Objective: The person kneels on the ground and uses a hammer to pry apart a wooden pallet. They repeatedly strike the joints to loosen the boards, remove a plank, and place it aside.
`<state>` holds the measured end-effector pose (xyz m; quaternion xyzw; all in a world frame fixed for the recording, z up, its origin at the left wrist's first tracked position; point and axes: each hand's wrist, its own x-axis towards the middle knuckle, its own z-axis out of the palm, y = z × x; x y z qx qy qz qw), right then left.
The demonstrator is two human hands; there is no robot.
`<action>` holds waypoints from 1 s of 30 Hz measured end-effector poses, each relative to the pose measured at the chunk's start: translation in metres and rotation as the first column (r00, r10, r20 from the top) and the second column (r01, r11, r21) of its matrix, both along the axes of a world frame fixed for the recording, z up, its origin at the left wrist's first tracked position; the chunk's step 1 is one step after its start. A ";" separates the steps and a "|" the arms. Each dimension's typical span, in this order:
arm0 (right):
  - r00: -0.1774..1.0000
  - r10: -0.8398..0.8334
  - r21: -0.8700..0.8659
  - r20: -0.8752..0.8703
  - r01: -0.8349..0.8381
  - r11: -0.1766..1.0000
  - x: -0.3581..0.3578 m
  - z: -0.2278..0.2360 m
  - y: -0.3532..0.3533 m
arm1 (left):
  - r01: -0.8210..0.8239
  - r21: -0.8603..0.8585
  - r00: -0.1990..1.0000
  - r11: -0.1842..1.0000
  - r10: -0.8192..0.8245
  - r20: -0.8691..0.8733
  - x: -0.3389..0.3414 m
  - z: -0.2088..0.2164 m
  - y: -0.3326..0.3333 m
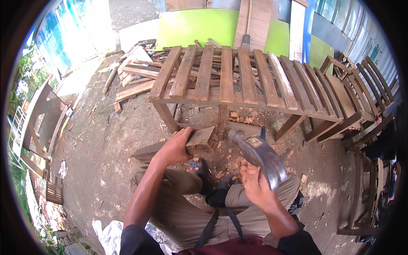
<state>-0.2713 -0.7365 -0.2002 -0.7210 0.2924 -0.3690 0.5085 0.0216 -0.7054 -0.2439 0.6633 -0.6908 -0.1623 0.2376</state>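
Note:
My left hand grips a short piece of weathered wood plank that rests on the dirt ground in front of my feet. My right hand is closed around the handle of a claw hammer, its metal head raised at about knee height to the right of the plank. I am squatting, with my knees and dark sandals below the plank. A slatted wooden frame stands just beyond the plank.
Scrap planks and offcuts lie at the back left. More slatted wooden frames are stacked at the right. A green board leans on the back wall. Wood chips litter the ground; a white sack lies at my lower left.

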 end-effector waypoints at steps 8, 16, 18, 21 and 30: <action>0.999 -0.047 -0.226 -0.024 0.040 0.973 0.019 0.006 -0.008 | -0.001 0.030 1.000 1.000 0.000 0.023 -0.003 0.007 -0.001; 0.958 0.035 0.065 0.285 -0.055 0.996 -0.011 0.051 0.010 | 0.006 0.032 0.999 0.999 -0.007 0.036 0.000 -0.003 0.003; 0.964 0.002 0.089 0.265 -0.027 0.996 -0.011 0.025 0.006 | 0.021 0.010 0.999 1.000 -0.021 0.026 -0.002 -0.002 -0.001; 1.000 -0.011 -0.032 0.013 0.011 0.999 -0.002 0.001 -0.013 | 0.044 0.001 0.999 0.999 -0.044 -0.009 -0.007 0.007 -0.001; 0.840 0.026 0.080 0.543 -0.083 0.993 -0.004 0.034 -0.001 | 0.010 -0.004 1.000 1.000 -0.010 0.008 -0.005 0.005 -0.003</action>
